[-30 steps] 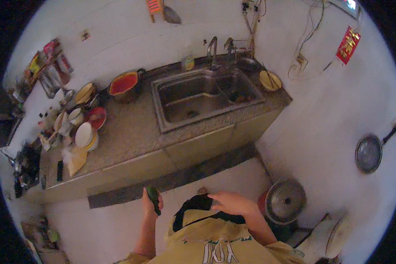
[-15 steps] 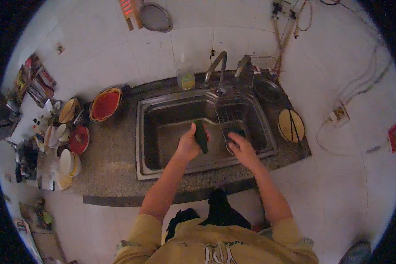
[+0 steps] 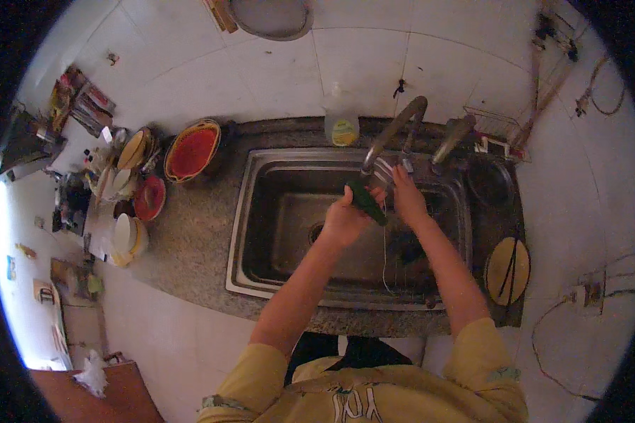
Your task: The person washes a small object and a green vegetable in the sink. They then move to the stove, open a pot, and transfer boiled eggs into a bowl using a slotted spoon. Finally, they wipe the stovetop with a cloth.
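Observation:
My left hand (image 3: pixel 347 220) is closed around a dark green cucumber-like vegetable (image 3: pixel 367 203), holding it over the sink (image 3: pixel 238 278) just below the faucet spout (image 3: pixel 395 134). Beside it, my right hand (image 3: pixel 408 196) is raised close to the tap with its fingers stretched upward and apart. Pale streaks lie by those fingertips; whether they are running water I cannot tell. Low in the right part of the sink, next to my right forearm, is a dark shape (image 3: pixel 408 252) too dim to name.
A soap bottle (image 3: pixel 343 130) stands behind the sink. On the left of the counter (image 3: pixel 190 243) are a red-lined basket (image 3: pixel 192 151), a red bowl (image 3: pixel 149 197) and stacked dishes (image 3: pixel 127 236). At right lie a round board (image 3: pixel 508 271) with chopsticks and a dark pan (image 3: pixel 490 180).
My view has shifted. My right hand has left the dark thing in the sink's right side and risen toward the tap. The green vegetable has moved up under the spout in my left hand.

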Motion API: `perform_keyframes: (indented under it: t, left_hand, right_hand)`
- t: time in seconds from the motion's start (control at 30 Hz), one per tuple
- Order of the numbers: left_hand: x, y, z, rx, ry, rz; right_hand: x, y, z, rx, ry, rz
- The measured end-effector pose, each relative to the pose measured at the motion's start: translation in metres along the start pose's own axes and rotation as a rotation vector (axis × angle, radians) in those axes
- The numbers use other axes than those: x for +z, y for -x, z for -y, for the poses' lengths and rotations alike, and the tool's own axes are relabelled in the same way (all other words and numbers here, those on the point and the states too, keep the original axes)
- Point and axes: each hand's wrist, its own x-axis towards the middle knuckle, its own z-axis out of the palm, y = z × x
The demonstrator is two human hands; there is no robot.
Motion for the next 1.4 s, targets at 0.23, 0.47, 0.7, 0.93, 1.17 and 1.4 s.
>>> perform_keyframes:
  t: [0.23,0.47,0.7,0.93,1.17,1.4]
  left_hand:
    - [0.011,-0.014,0.007,0.019,0.131,0.027]
    - [0.018,-0.013,-0.001,0.052,0.131,0.067]
    - [0.017,-0.013,-0.001,0.048,0.133,0.048]
    - [0.002,-0.026,-0.002,0.147,-0.097,0.043]
    - [0.015,-0.025,0.018,0.153,-0.616,-0.302]
    - [0.016,-0.049,-0.001,0.128,-0.071,-0.307]
  right_hand:
    - [0.000,-0.002,-0.007,-0.059,0.009,-0.013]
    - [-0.004,-0.005,0.002,-0.128,-0.013,-0.045]
    - [0.000,-0.005,-0.003,-0.174,-0.018,-0.118]
    - [-0.035,0.029,0.054,0.069,-0.445,0.037]
    - [-0.031,0.035,0.074,0.255,-0.252,-0.044]
    - [-0.029,0.054,0.098,0.251,-0.238,-0.114]
